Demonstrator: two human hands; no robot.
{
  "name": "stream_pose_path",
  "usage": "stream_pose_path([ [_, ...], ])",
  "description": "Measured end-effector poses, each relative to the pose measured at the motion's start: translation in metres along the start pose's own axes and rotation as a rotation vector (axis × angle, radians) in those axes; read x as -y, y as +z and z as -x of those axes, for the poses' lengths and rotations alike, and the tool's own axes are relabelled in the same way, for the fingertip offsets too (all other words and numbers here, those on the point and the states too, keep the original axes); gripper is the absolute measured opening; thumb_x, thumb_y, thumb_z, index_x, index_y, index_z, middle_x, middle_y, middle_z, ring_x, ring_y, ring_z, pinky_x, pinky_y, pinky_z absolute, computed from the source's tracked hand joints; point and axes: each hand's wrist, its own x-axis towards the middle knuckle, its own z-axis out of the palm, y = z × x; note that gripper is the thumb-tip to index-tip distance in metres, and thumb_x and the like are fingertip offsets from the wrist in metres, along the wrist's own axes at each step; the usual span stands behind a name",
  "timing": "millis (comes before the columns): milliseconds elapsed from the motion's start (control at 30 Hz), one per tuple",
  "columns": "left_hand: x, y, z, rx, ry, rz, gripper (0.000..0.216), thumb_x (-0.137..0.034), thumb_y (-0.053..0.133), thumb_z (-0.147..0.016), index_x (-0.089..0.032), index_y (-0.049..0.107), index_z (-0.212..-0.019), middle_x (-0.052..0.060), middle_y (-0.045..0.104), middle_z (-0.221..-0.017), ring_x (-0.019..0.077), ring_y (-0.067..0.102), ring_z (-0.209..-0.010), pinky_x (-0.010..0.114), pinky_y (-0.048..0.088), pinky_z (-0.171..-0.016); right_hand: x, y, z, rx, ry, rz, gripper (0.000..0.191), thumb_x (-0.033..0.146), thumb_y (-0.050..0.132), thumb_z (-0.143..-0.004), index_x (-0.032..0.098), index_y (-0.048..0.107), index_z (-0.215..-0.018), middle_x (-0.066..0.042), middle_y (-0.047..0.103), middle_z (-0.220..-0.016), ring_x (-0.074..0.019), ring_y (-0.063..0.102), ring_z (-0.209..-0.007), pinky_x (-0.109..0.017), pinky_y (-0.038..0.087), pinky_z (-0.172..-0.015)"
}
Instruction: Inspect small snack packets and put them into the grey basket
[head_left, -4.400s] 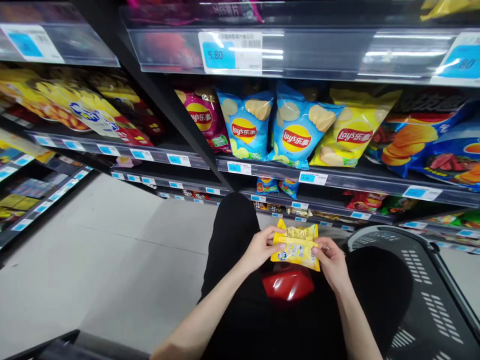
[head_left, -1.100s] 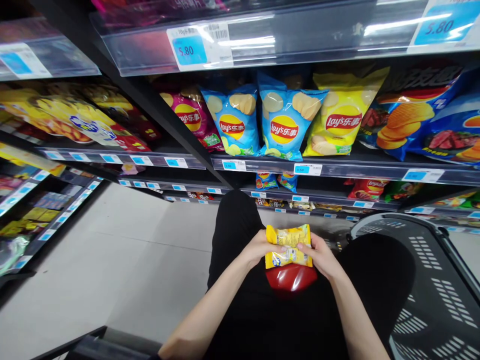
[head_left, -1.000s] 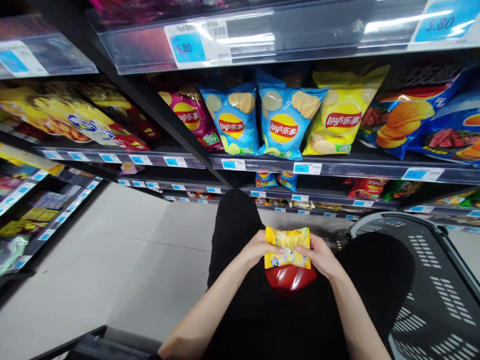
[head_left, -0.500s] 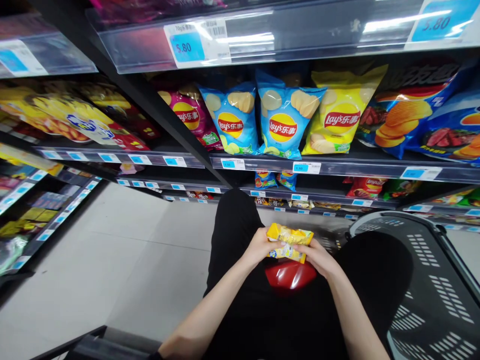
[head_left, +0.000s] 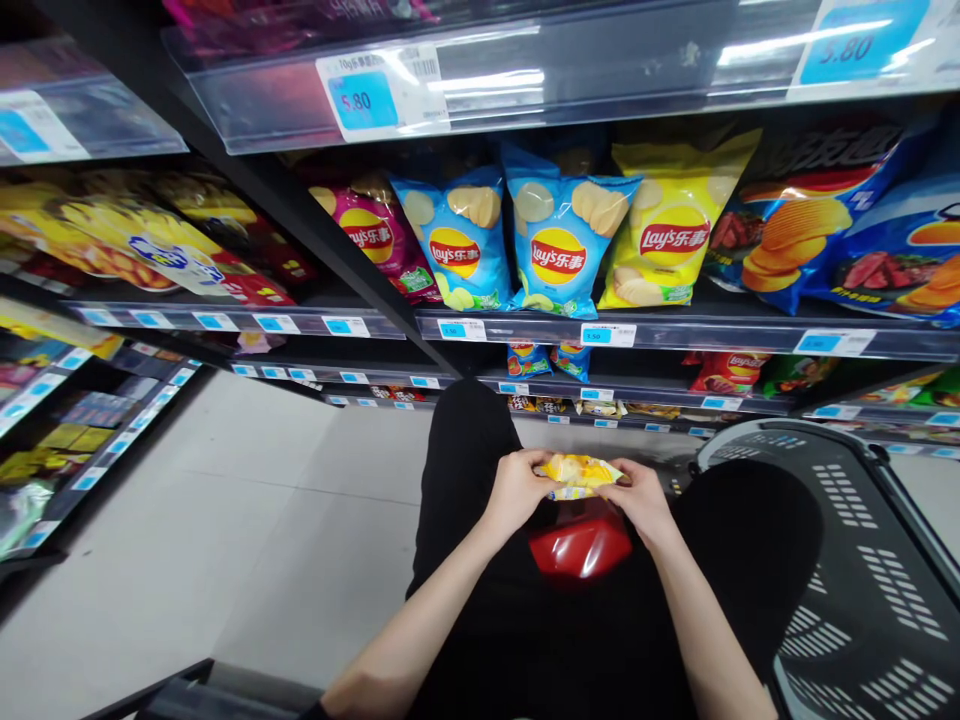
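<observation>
Dark metal shop shelving (head_left: 675,330) with clear price rails fills the upper half of the view, stacked in tiers above a pale grey tiled floor (head_left: 225,520). On the nearest tier stand glossy crisp bags side by side: a pink bag (head_left: 379,245), two light blue bags (head_left: 457,240) (head_left: 559,245) touching each other, a yellow bag (head_left: 671,235), and further right dark blue bags printed with ridged crisps (head_left: 847,250). At lower right sits a black perforated plastic shopping basket (head_left: 847,560), just beside the person's legs in black trousers (head_left: 465,470). A shiny red plastic part (head_left: 581,540) lies against the lap, directly under the hands. Both bare hands meet in front of the body: the left hand (head_left: 514,490) and the right hand (head_left: 645,500) each pinch one end of a small yellow foil snack packet (head_left: 577,472), which is held between them, tilted nearly flat so that mostly its top edge shows. The grip of each hand is narrow, with fingers curled and thumbs pressed on the packet's ends. The packet hangs just above the red part and well below the crisp bags.
</observation>
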Motion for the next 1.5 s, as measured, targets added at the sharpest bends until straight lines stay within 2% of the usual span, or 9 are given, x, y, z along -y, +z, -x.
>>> stream_pose_path([
  [233, 0.007, -0.021, -0.007, 0.16, -0.162, 0.16, 0.019, -0.024, 0.081, -0.05, -0.01, 0.075, -0.062, 0.005, 0.071, -0.058, 0.026, 0.067, -0.065, 0.032, 0.052, -0.062, 0.009, -0.007, 0.003, 0.125, -0.003, -0.057, 0.025, 0.03, 0.085, -0.052, 0.015, 0.069, -0.063, 0.0, 0.06, -0.052, -0.009, 0.043, -0.045, -0.021, 0.031, -0.041],
  [533, -0.006, -0.022, 0.003, 0.318, -0.265, 0.475, 0.043, -0.043, 0.084, -0.048, -0.008, 0.076, -0.072, 0.012, 0.074, -0.069, 0.0236, 0.069, -0.067, 0.034, 0.054, -0.069, 0.019, -0.007, 0.011, 0.19, -0.018, -0.185, 0.034, 0.046, 0.08, -0.06, 0.016, 0.066, -0.059, 0.002, 0.052, -0.048, -0.0057, 0.034, -0.04, -0.02, 0.03, -0.041],
  [767, -0.002, -0.022, 0.002, 0.325, -0.261, 0.429, 0.035, -0.03, 0.085, -0.054, -0.006, 0.077, -0.078, 0.011, 0.075, -0.07, 0.0206, 0.068, -0.066, 0.03, 0.052, -0.068, 0.018, -0.007, 0.006, 0.078, -0.064, -0.102, 0.037, 0.052, 0.073, -0.068, 0.017, 0.06, -0.065, -0.001, 0.059, -0.058, -0.0147, 0.053, -0.05, -0.029, 0.046, -0.054],
  [833, 0.001, -0.021, 0.002, 0.312, -0.26, 0.425, 0.033, -0.028, 0.085, -0.054, -0.007, 0.078, -0.079, 0.01, 0.075, -0.07, 0.0198, 0.067, -0.065, 0.029, 0.051, -0.067, 0.018, -0.006, 0.007, -0.033, -0.168, -0.012, 0.03, 0.045, 0.076, -0.067, 0.018, 0.063, -0.073, -0.001, 0.06, -0.067, -0.0164, 0.056, -0.06, -0.03, 0.047, -0.061],
  [933, 0.003, -0.017, 0.002, 0.279, -0.265, 0.45, 0.032, -0.026, 0.085, -0.053, -0.007, 0.077, -0.077, 0.008, 0.075, -0.068, 0.0196, 0.067, -0.066, 0.028, 0.051, -0.068, 0.021, -0.002, 0.013, -0.242, -0.606, 0.386, 0.021, 0.033, 0.076, -0.071, 0.022, 0.068, -0.087, -0.004, 0.062, -0.086, -0.0212, 0.057, -0.081, -0.037, 0.045, -0.077],
  [1033, 0.003, -0.013, 0.003, 0.262, -0.286, 0.498, 0.033, -0.024, 0.086, -0.051, -0.006, 0.077, -0.078, 0.009, 0.075, -0.07, 0.0209, 0.068, -0.067, 0.03, 0.052, -0.072, 0.025, 0.005, 0.018, -0.183, -0.972, 0.734, 0.007, 0.02, 0.067, -0.082, 0.023, 0.068, -0.089, -0.004, 0.065, -0.083, -0.0213, 0.055, -0.081, -0.04, 0.042, -0.078],
  [1167, 0.0, -0.008, 0.005, 0.238, -0.322, 0.586, 0.037, -0.025, 0.081, -0.058, -0.006, 0.073, -0.088, 0.012, 0.075, -0.08, 0.0235, 0.07, -0.072, 0.034, 0.054, -0.073, 0.025, 0.013, 0.019, -0.08, -1.044, 0.833, 0.012, 0.012, 0.059, -0.088, 0.02, 0.066, -0.092, -0.004, 0.066, -0.079, -0.0201, 0.053, -0.077, -0.038, 0.041, -0.073],
  [1333, -0.003, -0.001, 0.009, 0.195, -0.424, 0.76, 0.038, -0.019, 0.068, -0.07, -0.008, 0.063, -0.106, 0.016, 0.073, -0.092, 0.0281, 0.071, -0.075, 0.04, 0.058, -0.06, 0.018, 0.016, 0.016, -0.061, -1.063, 0.862, 0.017, 0.01, 0.053, -0.09, 0.019, 0.066, -0.095, -0.006, 0.063, -0.083, -0.02, 0.053, -0.08, -0.038, 0.044, -0.073],
  [1500, -0.005, 0.003, 0.011, 0.126, -0.397, 0.838, 0.041, -0.008, 0.065, -0.067, -0.008, 0.059, -0.108, 0.014, 0.073, -0.09, 0.0292, 0.071, -0.077, 0.041, 0.06, -0.059, 0.019, 0.014, 0.015, -0.038, -1.058, 0.858, 0.016, 0.01, 0.052, -0.09, 0.019, 0.064, -0.094, -0.005, 0.062, -0.082, -0.0187, 0.053, -0.077, -0.037, 0.045, -0.073],
])
